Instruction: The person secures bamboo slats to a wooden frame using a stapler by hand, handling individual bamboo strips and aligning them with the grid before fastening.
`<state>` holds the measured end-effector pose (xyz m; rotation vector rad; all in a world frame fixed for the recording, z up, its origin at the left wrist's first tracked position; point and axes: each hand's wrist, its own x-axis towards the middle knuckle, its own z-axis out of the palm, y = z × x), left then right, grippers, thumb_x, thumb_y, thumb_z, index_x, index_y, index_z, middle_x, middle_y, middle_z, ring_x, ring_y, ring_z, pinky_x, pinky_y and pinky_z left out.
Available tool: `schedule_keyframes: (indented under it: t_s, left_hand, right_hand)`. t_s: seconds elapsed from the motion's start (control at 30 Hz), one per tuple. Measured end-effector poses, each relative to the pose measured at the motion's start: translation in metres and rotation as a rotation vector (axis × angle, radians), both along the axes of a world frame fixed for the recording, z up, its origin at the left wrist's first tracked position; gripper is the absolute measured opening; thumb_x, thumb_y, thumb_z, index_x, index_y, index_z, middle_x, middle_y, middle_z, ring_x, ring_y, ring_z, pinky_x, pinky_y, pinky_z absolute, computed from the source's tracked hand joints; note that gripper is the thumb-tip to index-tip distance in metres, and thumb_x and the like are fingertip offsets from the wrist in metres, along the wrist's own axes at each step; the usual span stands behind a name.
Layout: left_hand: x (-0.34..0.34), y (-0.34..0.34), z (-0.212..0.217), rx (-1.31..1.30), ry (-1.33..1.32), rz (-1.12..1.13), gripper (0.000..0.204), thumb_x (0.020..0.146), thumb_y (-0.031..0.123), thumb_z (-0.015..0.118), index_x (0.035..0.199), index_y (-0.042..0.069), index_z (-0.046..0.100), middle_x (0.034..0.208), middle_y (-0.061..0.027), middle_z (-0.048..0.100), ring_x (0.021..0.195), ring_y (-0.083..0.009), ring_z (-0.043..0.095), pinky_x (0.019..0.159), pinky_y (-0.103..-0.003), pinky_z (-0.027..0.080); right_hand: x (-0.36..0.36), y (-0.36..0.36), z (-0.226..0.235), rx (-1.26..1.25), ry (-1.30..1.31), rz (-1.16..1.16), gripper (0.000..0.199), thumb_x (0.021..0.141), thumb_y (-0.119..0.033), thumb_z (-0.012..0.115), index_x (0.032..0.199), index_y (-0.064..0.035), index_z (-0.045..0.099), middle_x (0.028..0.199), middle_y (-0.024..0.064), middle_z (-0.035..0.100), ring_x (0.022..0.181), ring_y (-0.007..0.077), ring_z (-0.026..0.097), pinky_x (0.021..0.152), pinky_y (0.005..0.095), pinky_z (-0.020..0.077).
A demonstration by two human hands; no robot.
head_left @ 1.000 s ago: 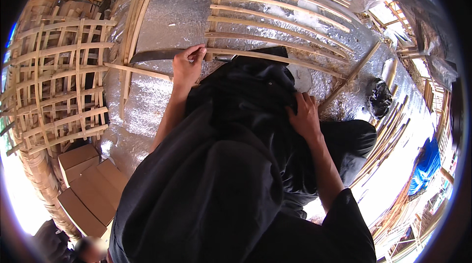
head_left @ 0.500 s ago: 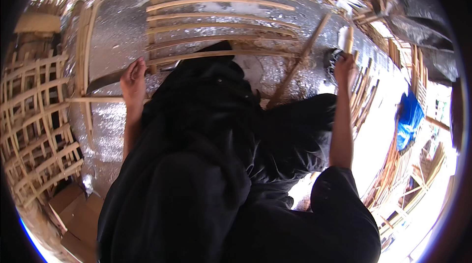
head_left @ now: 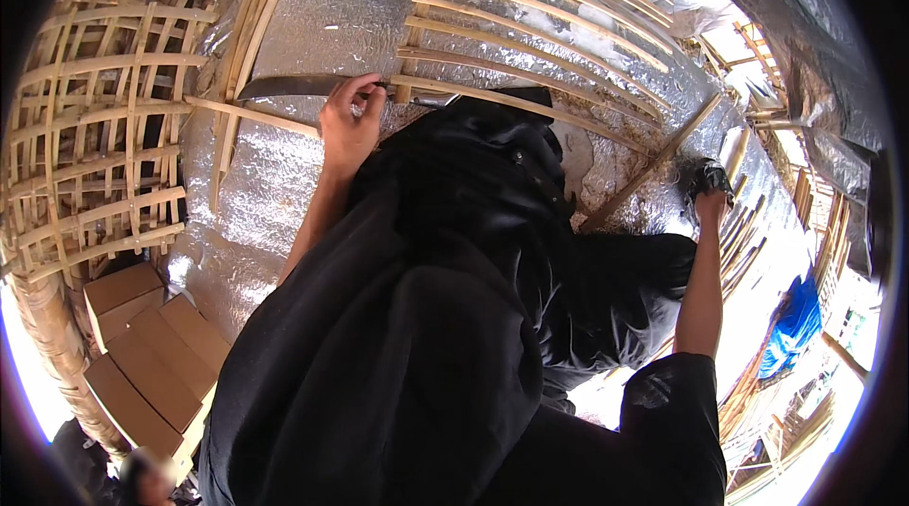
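My left hand [head_left: 348, 120] is raised against the foil-covered wall [head_left: 312, 4] and closed around a long dark blade [head_left: 284, 86] that lies along a bamboo slat [head_left: 530, 104]. My right hand [head_left: 710, 210] is stretched out to the right, its fingers closed on a black bundle [head_left: 705, 175] beside a slanted bamboo pole [head_left: 653, 165]. Black clothing [head_left: 454, 298] covers my body and fills the middle of the view, hiding what lies beneath it.
A woven bamboo lattice [head_left: 104, 127] stands at the left, with stacked cardboard boxes [head_left: 142, 355] below it. Rows of bamboo slats [head_left: 530, 4] cross the foil wall. Loose bamboo poles [head_left: 748, 222] and a blue sheet [head_left: 791, 331] lie at the right.
My right hand left my lap, reached out to the right and closed on the black bundle. My left hand stayed at the slat with the blade. The view swung.
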<state>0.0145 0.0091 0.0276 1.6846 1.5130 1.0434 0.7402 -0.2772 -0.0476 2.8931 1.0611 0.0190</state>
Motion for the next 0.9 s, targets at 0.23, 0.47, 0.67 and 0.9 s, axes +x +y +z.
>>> schedule_keyframes:
  t_s: [0.23, 0.47, 0.67, 0.9]
  left_hand:
    - [-0.040, 0.018, 0.010, 0.244, 0.105, -0.201, 0.024, 0.093, 0.005, 0.075, 0.118, 0.008, 0.076, 0.102, -0.0119, 0.075, 0.087, -0.0260, 0.071, 0.074, -0.035, 0.057]
    - [-0.059, 0.038, -0.002, 0.219, 0.130, -0.242, 0.019, 0.091, 0.008, 0.076, 0.110, 0.006, 0.075, 0.100, -0.0143, 0.075, 0.090, -0.0362, 0.071, 0.082, -0.043, 0.056]
    - [-0.059, 0.042, -0.005, 0.109, 0.066, -0.214, 0.020, 0.092, 0.011, 0.076, 0.111, 0.007, 0.077, 0.098, -0.0139, 0.075, 0.089, -0.0354, 0.070, 0.081, -0.043, 0.056]
    - [-0.087, 0.059, -0.027, 0.218, 0.118, -0.224, 0.019, 0.091, 0.014, 0.077, 0.109, 0.008, 0.078, 0.094, -0.0139, 0.075, 0.087, -0.0360, 0.070, 0.081, -0.045, 0.056]
  right_hand:
    - [-0.072, 0.012, 0.027, 0.351, -0.107, -0.140, 0.016, 0.089, -0.010, 0.061, 0.097, 0.0040, 0.064, 0.095, 0.0213, 0.069, 0.088, 0.0406, 0.068, 0.084, 0.0512, 0.0536]
    - [-0.322, 0.144, 0.127, 0.620, 0.236, 0.282, 0.022, 0.098, -0.024, 0.076, 0.115, -0.0100, 0.076, 0.112, 0.0093, 0.077, 0.094, 0.0236, 0.075, 0.088, 0.0385, 0.0617]
    - [-0.529, 0.252, 0.100, 0.766, 1.068, 0.650, 0.021, 0.094, -0.013, 0.079, 0.108, 0.0014, 0.072, 0.120, 0.0135, 0.075, 0.095, 0.0235, 0.077, 0.082, 0.0323, 0.0620]
    - [-0.625, 0.315, 0.057, 0.785, 1.115, 0.720, 0.012, 0.094, -0.008, 0.078, 0.105, -0.0030, 0.075, 0.097, 0.0098, 0.080, 0.089, 0.0179, 0.079, 0.076, 0.0298, 0.0603]
